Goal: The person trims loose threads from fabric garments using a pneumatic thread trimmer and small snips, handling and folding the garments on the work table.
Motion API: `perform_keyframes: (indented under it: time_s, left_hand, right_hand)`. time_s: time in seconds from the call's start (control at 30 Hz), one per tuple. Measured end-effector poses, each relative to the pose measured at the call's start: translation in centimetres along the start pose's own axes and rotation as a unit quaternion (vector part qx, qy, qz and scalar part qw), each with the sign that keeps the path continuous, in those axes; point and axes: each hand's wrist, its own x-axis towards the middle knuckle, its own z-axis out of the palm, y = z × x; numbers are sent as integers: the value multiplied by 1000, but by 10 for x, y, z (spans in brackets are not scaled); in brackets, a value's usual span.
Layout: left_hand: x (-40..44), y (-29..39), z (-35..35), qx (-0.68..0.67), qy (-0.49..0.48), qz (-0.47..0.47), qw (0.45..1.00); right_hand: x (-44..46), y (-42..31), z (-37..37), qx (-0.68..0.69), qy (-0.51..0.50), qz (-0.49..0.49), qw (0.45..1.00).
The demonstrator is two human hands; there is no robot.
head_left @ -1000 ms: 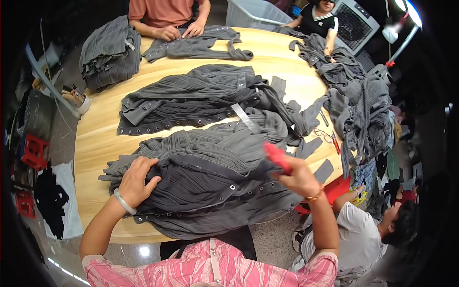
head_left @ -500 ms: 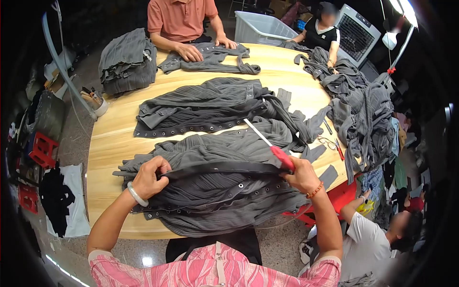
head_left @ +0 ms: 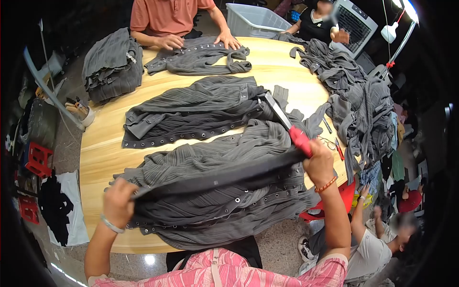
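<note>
A dark grey ribbed garment (head_left: 191, 208) with a row of metal snaps lies on the table in front of me. Its dark front band (head_left: 224, 177) is stretched between my two hands, raised above the cloth. My left hand (head_left: 118, 203), somewhat blurred, is closed on the band's left end. At the other end, my right hand (head_left: 319, 163) grips the band together with red-handled scissors (head_left: 300, 138). Their silver blades point up and away to the left, above the garments. Just beyond lies another grey ribbed garment (head_left: 191, 107), its snap row facing me.
Across the wooden table (head_left: 103, 143), a person in an orange shirt handles a grey garment (head_left: 201, 57). A folded stack (head_left: 112, 64) stands far left, a loose pile (head_left: 368, 105) lies right. Small tools with red handles (head_left: 339, 150) rest near the right edge. Another person sits lower right.
My left hand has moved left and down, my right hand right and slightly up, pulling the band longer. The scissors moved with the right hand. The view has shifted slightly.
</note>
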Motion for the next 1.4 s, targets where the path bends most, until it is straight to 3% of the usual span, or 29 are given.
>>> perform_keyframes:
  time_s: [0.1,0.17,0.23,0.37,0.4,0.47,0.57,0.63,0.73,0.83,0.97,1.03,1.1,1.23,1.3,1.4]
  left_hand:
    - [6,-8,-17,20,91,-29,995]
    - [7,-12,-18,25,135,-39,990]
    - [-2,-16,-12,81,127,4,989]
    - [-17,-25,9,62,77,9,995]
    - [-21,-26,12,44,46,-7,998]
    - [-21,-18,19,30,47,-12,998]
    - [-19,-11,22,16,38,-7,999]
    - [-13,-3,21,46,36,60,997]
    - [-13,-9,18,44,58,70,995]
    - [-20,-17,6,39,90,56,994]
    - [-37,-14,-1,82,88,60,991]
    - [-45,-12,11,102,45,90,990]
    - [-50,-6,19,118,4,60,991]
    - [-61,8,17,148,-40,-22,988]
    - [-61,29,10,80,-45,-49,995]
    - [-46,69,17,-69,-18,12,997]
  right_hand:
    - [23,8,-5,4,114,12,993]
    - [24,11,-4,20,110,-2,994]
    - [12,27,16,94,-5,-28,995]
    - [-21,23,21,172,-226,-9,959]
    - [-27,24,18,171,-227,-9,959]
    - [-36,30,15,294,-267,-4,918]
    - [-39,35,15,299,-273,31,914]
    - [-46,38,26,265,-237,13,935]
    - [-48,33,27,144,-152,-57,976]
    - [-40,29,11,77,25,-30,996]
    - [-49,50,5,83,-19,-14,996]
    - [-65,65,20,42,-129,34,990]
    - [-76,71,25,12,-176,92,980]
    - [-78,72,2,-55,-121,161,978]
    - [-75,67,-14,11,-15,52,998]
    - [-64,34,-44,277,-144,64,948]
